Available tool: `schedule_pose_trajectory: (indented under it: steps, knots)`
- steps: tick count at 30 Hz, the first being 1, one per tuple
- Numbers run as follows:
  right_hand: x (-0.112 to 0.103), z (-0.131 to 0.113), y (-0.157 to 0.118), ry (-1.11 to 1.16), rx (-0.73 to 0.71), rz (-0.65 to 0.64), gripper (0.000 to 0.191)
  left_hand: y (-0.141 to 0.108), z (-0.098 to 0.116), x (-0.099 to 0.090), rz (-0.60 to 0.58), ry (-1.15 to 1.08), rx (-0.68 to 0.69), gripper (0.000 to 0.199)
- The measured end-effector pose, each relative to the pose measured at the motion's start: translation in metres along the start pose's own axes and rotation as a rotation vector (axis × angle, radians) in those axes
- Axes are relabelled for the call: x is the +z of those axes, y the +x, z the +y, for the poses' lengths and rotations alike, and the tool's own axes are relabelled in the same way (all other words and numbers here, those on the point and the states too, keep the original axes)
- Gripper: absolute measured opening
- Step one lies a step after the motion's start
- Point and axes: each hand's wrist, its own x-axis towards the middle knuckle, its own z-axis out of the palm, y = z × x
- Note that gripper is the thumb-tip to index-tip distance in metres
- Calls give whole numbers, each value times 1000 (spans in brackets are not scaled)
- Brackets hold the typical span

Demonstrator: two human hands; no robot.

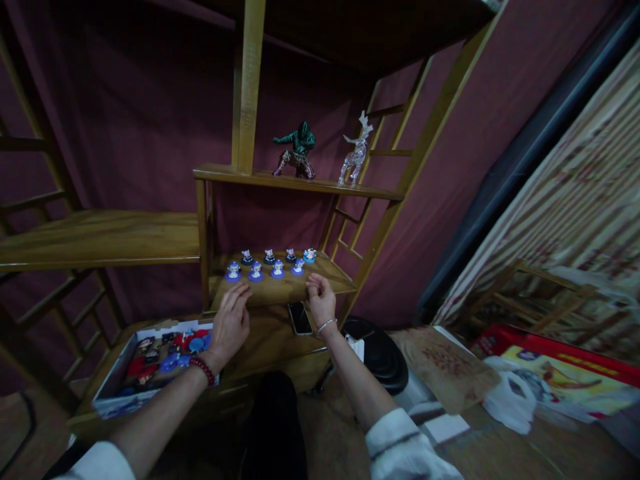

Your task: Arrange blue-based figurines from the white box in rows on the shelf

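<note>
Two rows of small figurines stand on the lower shelf. In front are several white figurines with purple bases [277, 269]; behind them are dark-based ones [269, 256] and a blue-based one [310, 255] at the right end. My left hand [233, 320], with a red bead bracelet, hovers just in front of the left figurines, fingers loosely stretched and holding nothing visible. Close to the right end of the front row is my right hand [321, 300], fingers slightly bent, also with nothing visible in it. A phone [300, 319] lies between the hands, on the ledge below the shelf.
An open box [107, 400] of colourful figures sits at left. Above stand a green-and-brown crouching figure [299, 150] and a clear deer figurine [355, 153]. A wooden post [249, 87] rises beside them. At right are a black-lidded bin [375, 353] and a plastic bag [510, 400].
</note>
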Motion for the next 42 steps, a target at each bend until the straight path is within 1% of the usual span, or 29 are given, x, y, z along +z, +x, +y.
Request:
schedule_pose_trajectory:
  steps: [3, 5, 8, 11, 14, 16, 19, 22, 26, 31, 33, 37, 40, 42]
  knots:
    - [6, -10, -21, 103, 14, -3, 25, -22, -1, -2, -24, -63, 130, 39]
    - [12, -17, -39, 154, 14, -20, 25, -35, -4, -5, -63, -71, 194, 38]
    - [25, -28, -70, 194, 17, -96, 23, -53, -12, -10, -120, -52, 224, 36]
    - [41, -35, -102, 177, 19, -191, 21, -70, -25, -15, -155, -21, 173, 34]
    - [59, -36, -133, 127, 1, -285, 19, -89, -41, -17, -233, 6, 100, 34]
    - [71, -33, -152, 83, 9, -362, 19, -101, -52, -16, -290, 41, 22, 34]
    - [88, -25, -176, -8, 5, -519, 20, -116, -66, -15, -404, 47, -90, 40]
    - [103, -16, -195, -147, -17, -595, 20, -127, -79, -17, -504, 65, -190, 42]
    - [122, -8, -210, -308, 1, -619, 23, -137, -96, -23, -611, 119, -298, 43]
    - [147, -1, -219, -479, 4, -666, 26, -147, -117, -31, -752, 272, -414, 37]
    - [156, 1, -222, -521, 6, -680, 28, -151, -125, -33, -771, 290, -411, 36]
    - [171, 3, -226, -598, 36, -703, 30, -155, -135, -38, -804, 260, -360, 34]
    - [180, 6, -227, -661, 67, -726, 30, -151, -138, -43, -868, 232, -355, 37]
    - [186, 8, -227, -702, 79, -751, 30, -147, -137, -47, -897, 221, -377, 37]
